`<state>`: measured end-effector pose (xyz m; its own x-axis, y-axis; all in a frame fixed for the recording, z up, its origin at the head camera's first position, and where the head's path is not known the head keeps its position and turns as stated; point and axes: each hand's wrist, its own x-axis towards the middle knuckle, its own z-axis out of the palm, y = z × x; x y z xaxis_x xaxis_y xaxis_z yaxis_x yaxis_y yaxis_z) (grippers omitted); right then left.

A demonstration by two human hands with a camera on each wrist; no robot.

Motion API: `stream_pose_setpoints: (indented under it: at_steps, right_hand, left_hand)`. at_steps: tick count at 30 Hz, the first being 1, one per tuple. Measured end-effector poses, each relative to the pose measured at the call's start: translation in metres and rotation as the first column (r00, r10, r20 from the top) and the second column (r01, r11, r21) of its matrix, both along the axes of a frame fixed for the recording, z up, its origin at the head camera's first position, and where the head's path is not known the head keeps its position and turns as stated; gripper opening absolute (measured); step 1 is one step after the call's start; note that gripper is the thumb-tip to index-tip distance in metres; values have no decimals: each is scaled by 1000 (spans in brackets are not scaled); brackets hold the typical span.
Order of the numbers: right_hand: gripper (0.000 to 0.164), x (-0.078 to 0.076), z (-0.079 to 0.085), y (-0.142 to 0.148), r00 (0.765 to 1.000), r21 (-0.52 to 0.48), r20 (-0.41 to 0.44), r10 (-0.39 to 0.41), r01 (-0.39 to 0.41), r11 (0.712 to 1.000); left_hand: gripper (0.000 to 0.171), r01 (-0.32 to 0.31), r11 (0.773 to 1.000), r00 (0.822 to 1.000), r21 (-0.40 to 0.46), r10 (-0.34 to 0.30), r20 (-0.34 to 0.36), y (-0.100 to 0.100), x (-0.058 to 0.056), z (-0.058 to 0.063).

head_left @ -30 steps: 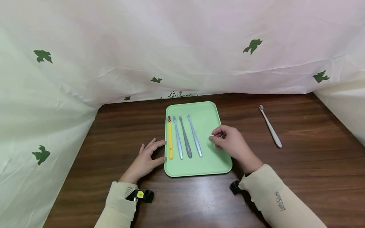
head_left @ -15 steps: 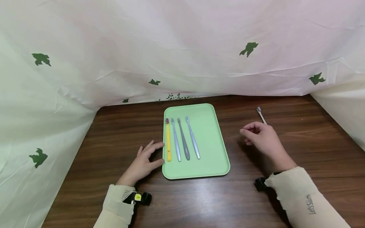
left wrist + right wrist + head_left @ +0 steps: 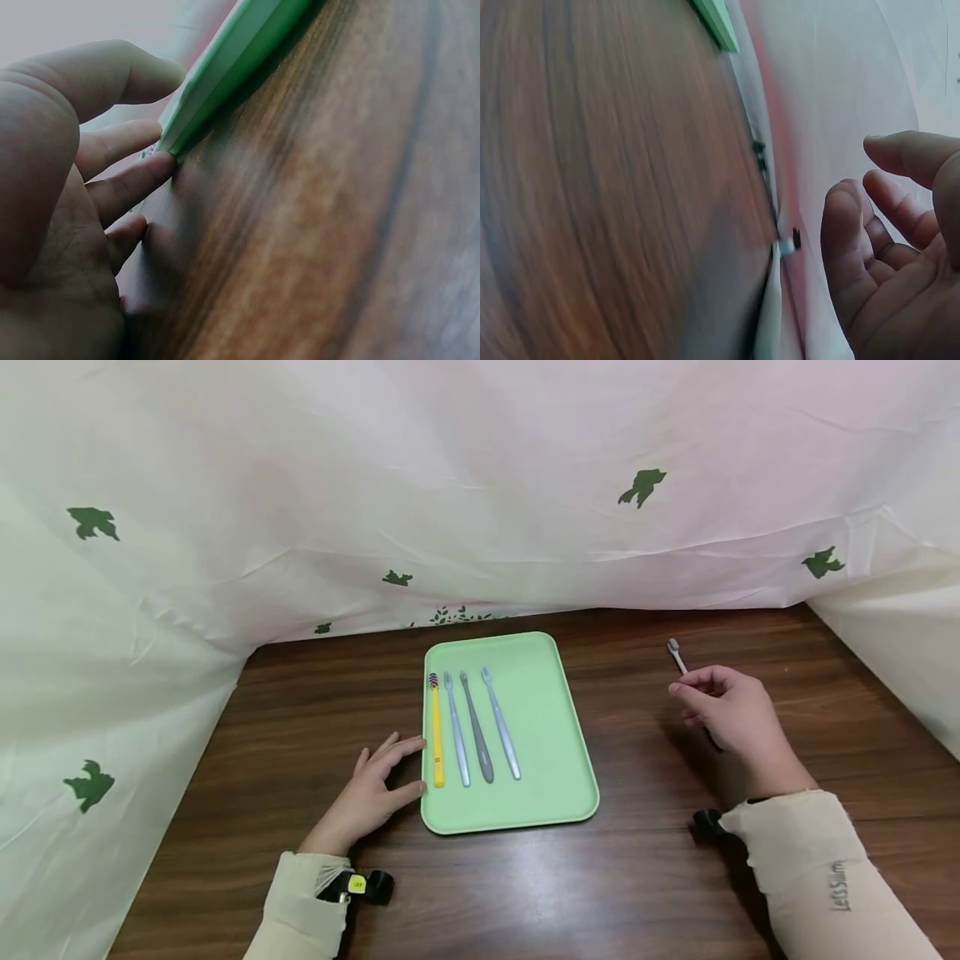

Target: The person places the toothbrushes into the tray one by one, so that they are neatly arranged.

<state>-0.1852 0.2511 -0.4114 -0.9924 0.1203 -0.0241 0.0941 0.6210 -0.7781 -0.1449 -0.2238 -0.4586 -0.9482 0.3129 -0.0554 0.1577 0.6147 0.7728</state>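
Observation:
A light green tray (image 3: 543, 743) lies on the table. My left hand (image 3: 371, 797) touches its left rim with thumb and fingertips spread; the left wrist view shows these fingertips at the tray edge (image 3: 217, 82). Side by side on the tray lie a yellow toothbrush (image 3: 438, 735), a pale blue toothbrush (image 3: 456, 727), a grey toothbrush (image 3: 477, 727) and another pale blue toothbrush (image 3: 501, 722). Over a white toothbrush (image 3: 674, 650) on the right hovers my right hand (image 3: 727, 706), fingers loosely bent and holding nothing. It hides most of that handle, which the right wrist view shows apart from the fingers.
The dark wooden table (image 3: 555, 893) carries everything. White cloth (image 3: 487, 485) with green bird shapes rises behind it and along both sides. A black wrist strap (image 3: 356, 885) sits on the left sleeve.
My right hand has moved from above the tray's right side rightward to over the white toothbrush. My left hand stays at the tray's rim. The view has shifted slightly.

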Motion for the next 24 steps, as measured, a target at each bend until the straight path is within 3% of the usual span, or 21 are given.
stream_pose_setpoints:
  at_steps: [7, 11, 18, 24]
  right_hand:
    - [48, -2, -7, 23, 997, 83, 82, 1, -8, 997]
    - [47, -6, -13, 34, 996, 118, 83, -22, 12, 993]
    - [46, -8, -26, 41, 990, 81, 114, -81, 72, 994]
    - [46, -6, -28, 50, 987, 120, 135, -86, 70, 990]
  left_hand:
    - [58, 1, 1000, 1000, 3, -1, 6, 1, -1, -1]
    - [58, 4, 1000, 1000, 3, -4, 1, 1, -2, 0]
    - [58, -10, 1000, 1000, -1, 10, 9, -2, 1, 3]
    - [58, -1, 1000, 1000, 14, 1, 1, 0, 1, 1]
